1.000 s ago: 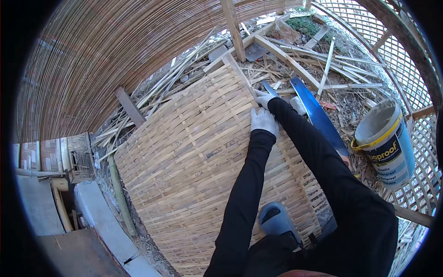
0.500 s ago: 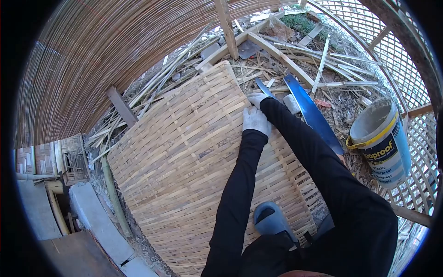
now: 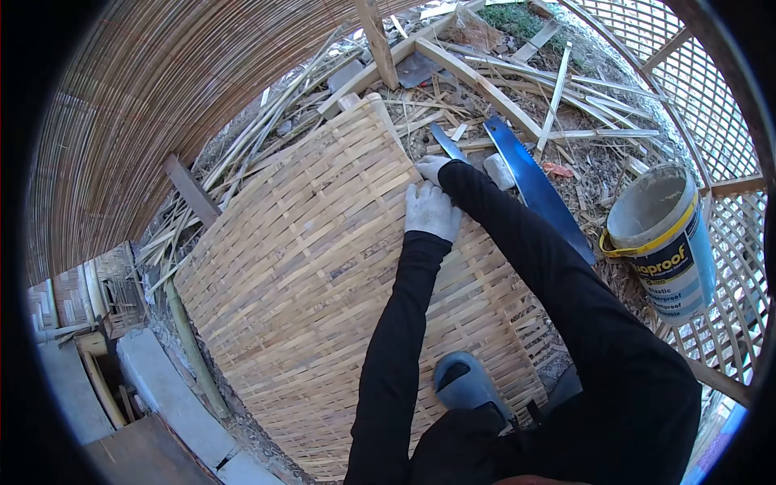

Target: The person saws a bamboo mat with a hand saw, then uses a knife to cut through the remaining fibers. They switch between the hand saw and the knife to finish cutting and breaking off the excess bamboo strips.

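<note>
A large woven bamboo mat [image 3: 315,267] spreads across the ground below me. My left hand [image 3: 430,212], in a whitish glove, is closed at the mat's right edge, its fingers curled down. Just beyond it, my right hand [image 3: 433,168], also gloved, grips the same edge; its fingertips are partly hidden. The two hands nearly touch. A narrow blade [image 3: 446,141] lies past the right hand, partly covered by my sleeve. To the right is a blue hand saw [image 3: 537,190], with a pale block [image 3: 499,171] beside it. My sandalled foot [image 3: 469,381] stands on the mat.
A paint bucket [image 3: 659,242] with a yellow rim stands at the right, near a lattice wall [image 3: 727,267]. Bamboo strips and a wooden beam [image 3: 477,87] litter the ground ahead. A slatted bamboo screen [image 3: 186,105] rises at upper left; concrete blocks [image 3: 174,396] line the lower left.
The view has shifted slightly, so most things appear a little further left. Both hands stay at the mat's edge, with the right hand slightly nearer along it.
</note>
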A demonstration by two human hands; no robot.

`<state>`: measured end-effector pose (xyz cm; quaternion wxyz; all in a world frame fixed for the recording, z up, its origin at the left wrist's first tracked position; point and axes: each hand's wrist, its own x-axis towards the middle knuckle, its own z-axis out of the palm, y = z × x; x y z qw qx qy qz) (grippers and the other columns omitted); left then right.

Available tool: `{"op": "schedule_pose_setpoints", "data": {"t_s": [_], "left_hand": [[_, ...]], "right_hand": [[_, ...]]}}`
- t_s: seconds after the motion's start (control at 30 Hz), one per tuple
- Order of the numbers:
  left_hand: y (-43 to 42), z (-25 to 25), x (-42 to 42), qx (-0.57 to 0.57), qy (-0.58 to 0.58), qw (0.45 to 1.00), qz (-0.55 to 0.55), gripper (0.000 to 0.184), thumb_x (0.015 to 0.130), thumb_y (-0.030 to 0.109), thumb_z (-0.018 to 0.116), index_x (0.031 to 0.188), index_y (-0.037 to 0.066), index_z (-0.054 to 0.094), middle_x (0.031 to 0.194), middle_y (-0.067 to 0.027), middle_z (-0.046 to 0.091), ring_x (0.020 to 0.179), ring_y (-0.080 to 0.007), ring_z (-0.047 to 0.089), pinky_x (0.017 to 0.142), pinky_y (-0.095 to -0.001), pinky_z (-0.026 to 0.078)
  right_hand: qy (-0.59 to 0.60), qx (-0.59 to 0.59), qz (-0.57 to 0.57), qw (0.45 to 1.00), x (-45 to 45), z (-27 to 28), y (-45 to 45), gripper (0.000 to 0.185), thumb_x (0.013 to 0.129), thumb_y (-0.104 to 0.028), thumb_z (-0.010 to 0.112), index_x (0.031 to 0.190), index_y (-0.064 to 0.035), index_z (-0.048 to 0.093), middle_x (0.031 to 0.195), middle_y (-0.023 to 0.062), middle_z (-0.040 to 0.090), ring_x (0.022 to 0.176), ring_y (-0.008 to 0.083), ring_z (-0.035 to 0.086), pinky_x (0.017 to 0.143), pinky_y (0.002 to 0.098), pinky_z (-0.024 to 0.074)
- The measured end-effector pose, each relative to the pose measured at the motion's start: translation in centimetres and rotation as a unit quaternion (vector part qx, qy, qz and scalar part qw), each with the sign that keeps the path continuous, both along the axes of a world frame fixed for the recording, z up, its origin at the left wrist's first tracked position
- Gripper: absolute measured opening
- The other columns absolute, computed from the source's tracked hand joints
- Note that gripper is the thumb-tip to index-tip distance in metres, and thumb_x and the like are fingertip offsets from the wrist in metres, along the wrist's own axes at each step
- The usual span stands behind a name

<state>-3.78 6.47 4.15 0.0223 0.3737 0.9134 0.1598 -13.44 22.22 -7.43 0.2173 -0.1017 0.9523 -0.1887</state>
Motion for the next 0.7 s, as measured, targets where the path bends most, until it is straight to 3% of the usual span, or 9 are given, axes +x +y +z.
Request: {"op": "schedule_pose_setpoints", "data": {"t_s": [0.17,0.3,0.33,0.47,0.53,0.57,0.67,0.7], "left_hand": [[-0.1,-1.8,0.4,0.061,0.064,0.996,0.01,0.028,0.095,0.028,0.071,0.114,0.008,0.077,0.12,-0.0125,0.073,0.126,-0.0305,0.061,0.116,-0.0546,0.039],[-0.1,-1.2,0.3,0.006,0.003,1.0,0.01,0.039,0.097,0.038,0.072,0.119,0.006,0.078,0.121,-0.0106,0.074,0.134,-0.0287,0.058,0.124,-0.0582,0.034],[-0.2,-0.5,0.0,0.005,-0.016,1.0,0.009,0.039,0.097,0.038,0.072,0.119,0.006,0.078,0.121,-0.0107,0.074,0.134,-0.0288,0.058,0.124,-0.0581,0.034],[-0.1,0.1,-0.2,-0.004,-0.056,0.998,0.005,0.039,0.097,0.037,0.071,0.119,0.006,0.079,0.122,-0.0109,0.074,0.136,-0.0295,0.057,0.126,-0.0571,0.033],[0.0,-1.3,0.0,0.004,0.007,1.0,-0.006,0.034,0.097,0.033,0.069,0.116,0.006,0.078,0.116,-0.013,0.074,0.128,-0.0319,0.061,0.116,-0.0561,0.038],[-0.2,-2.2,-0.2,0.006,0.041,0.999,-0.008,0.031,0.097,0.03,0.068,0.115,0.007,0.077,0.113,-0.014,0.074,0.124,-0.0331,0.063,0.111,-0.0556,0.041],[-0.5,-3.7,0.1,0.111,0.106,0.988,-0.006,0.038,0.098,0.03,0.067,0.126,0.005,0.072,0.119,-0.0175,0.071,0.127,-0.0364,0.061,0.116,-0.0594,0.039],[-0.7,-3.8,0.5,0.099,0.094,0.991,-0.015,0.039,0.098,0.027,0.067,0.129,0.004,0.07,0.122,-0.0187,0.07,0.128,-0.0377,0.061,0.117,-0.0599,0.039]], "right_hand": [[-0.007,0.006,-0.016,1.0,0.0,1.0,-0.9,0.038,0.11,-0.021,0.051,0.139,-0.005,0.07,0.142,0.0263,0.07,0.133,0.0438,0.068,0.113,0.0504,0.055],[-0.08,0.027,-0.003,0.996,0.4,5.8,-1.3,0.04,0.11,-0.019,0.051,0.145,-0.0032,0.063,0.145,0.027,0.068,0.138,0.0438,0.065,0.116,0.048,0.0527],[0.02,0.041,0.083,0.995,-2.3,-7.9,1.9,0.039,0.108,-0.019,0.053,0.141,-0.0021,0.067,0.14,0.0273,0.071,0.133,0.0444,0.068,0.112,0.0487,0.0556],[-0.017,0.072,0.073,0.995,-2.2,-9.1,2.1,0.038,0.106,-0.021,0.055,0.134,-0.0016,0.073,0.134,0.0263,0.075,0.127,0.0441,0.072,0.108,0.0498,0.0578],[-0.035,0.082,0.063,0.994,-1.9,-8.2,1.4,0.037,0.105,-0.022,0.057,0.13,-0.0014,0.075,0.131,0.0259,0.076,0.124,0.044,0.073,0.105,0.0503,0.0589],[-0.041,0.068,0.026,0.996,-1.5,-7.3,1.0,0.035,0.106,-0.022,0.057,0.127,-0.0021,0.075,0.127,0.0258,0.077,0.12,0.0445,0.073,0.103,0.0502,0.0591],[-0.001,-0.023,-0.188,0.982,1.4,1.2,-2.0,0.03,0.107,-0.024,0.057,0.118,-0.0043,0.075,0.115,0.0257,0.077,0.11,0.046,0.074,0.097,0.0499,0.0596],[0.034,-0.053,-0.246,0.967,2.2,3.2,-2.3,0.028,0.107,-0.025,0.057,0.116,-0.005,0.075,0.11,0.0257,0.078,0.106,0.0465,0.075,0.095,0.0497,0.0598]]}}
